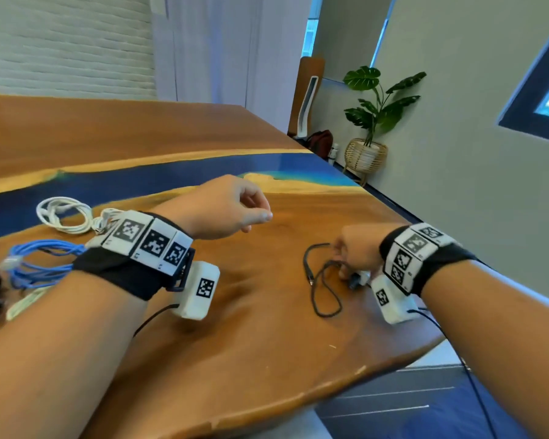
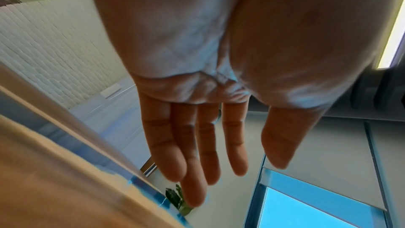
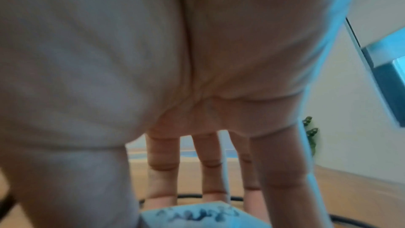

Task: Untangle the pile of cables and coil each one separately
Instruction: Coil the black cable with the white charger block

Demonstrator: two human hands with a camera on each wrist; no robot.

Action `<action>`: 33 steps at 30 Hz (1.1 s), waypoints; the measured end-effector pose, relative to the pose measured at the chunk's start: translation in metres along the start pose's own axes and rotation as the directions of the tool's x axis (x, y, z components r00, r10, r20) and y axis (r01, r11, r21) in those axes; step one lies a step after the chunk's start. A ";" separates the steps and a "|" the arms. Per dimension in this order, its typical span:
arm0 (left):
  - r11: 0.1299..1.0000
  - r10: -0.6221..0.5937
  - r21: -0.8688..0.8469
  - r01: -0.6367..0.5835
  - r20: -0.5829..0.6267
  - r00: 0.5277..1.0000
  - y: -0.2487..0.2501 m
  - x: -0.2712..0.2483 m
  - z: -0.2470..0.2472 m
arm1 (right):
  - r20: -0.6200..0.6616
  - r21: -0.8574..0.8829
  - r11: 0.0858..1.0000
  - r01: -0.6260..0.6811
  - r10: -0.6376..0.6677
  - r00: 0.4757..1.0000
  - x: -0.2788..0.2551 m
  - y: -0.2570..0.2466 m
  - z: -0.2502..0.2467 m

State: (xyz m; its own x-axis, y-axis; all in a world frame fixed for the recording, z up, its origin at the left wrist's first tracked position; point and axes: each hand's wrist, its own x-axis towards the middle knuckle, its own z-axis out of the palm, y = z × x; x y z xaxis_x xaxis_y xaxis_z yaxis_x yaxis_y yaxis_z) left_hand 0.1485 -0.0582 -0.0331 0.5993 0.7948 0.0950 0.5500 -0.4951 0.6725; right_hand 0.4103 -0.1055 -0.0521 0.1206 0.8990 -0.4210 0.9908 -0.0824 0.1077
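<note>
Wood-and-blue-resin table (image 1: 267,327), potted plant (image 1: 377,103) far right. Black cable (image 1: 325,289) looped, stretching near-to-far, pinched by right hand (image 1: 358,251); left hand (image 1: 222,207) relaxed, empty.

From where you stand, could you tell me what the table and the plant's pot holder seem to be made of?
The table looks like glossy varnished wood, showing brown grain, with a blue band, probably resin, running through it. The plant's pot holder looks like woven rattan or wicker: open tan lattice on thin legs, though too distant to be sure.
</note>
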 end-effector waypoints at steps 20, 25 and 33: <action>0.884 -0.127 -0.421 -0.203 -0.634 0.763 -0.052 -0.008 -0.093 | -0.759 0.650 0.103 0.753 0.053 0.649 0.070 -0.143 -0.097; 0.819 -0.259 -0.509 -0.264 -0.740 0.621 -0.074 -0.021 -0.126 | -0.687 0.695 0.323 0.642 0.034 0.726 0.096 -0.166 -0.116; 0.841 -0.331 -0.540 -0.040 -0.572 0.751 -0.080 -0.010 -0.109 | -0.518 0.839 0.208 0.502 0.024 0.855 0.111 -0.181 -0.108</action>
State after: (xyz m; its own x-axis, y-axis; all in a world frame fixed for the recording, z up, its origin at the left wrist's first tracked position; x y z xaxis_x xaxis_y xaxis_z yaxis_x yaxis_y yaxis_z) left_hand 0.0352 0.0111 -0.0082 -0.0643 0.9611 0.2685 0.1245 -0.2593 0.9577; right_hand 0.2372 0.0552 -0.0211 0.0949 0.9895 0.1087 0.3191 0.0732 -0.9449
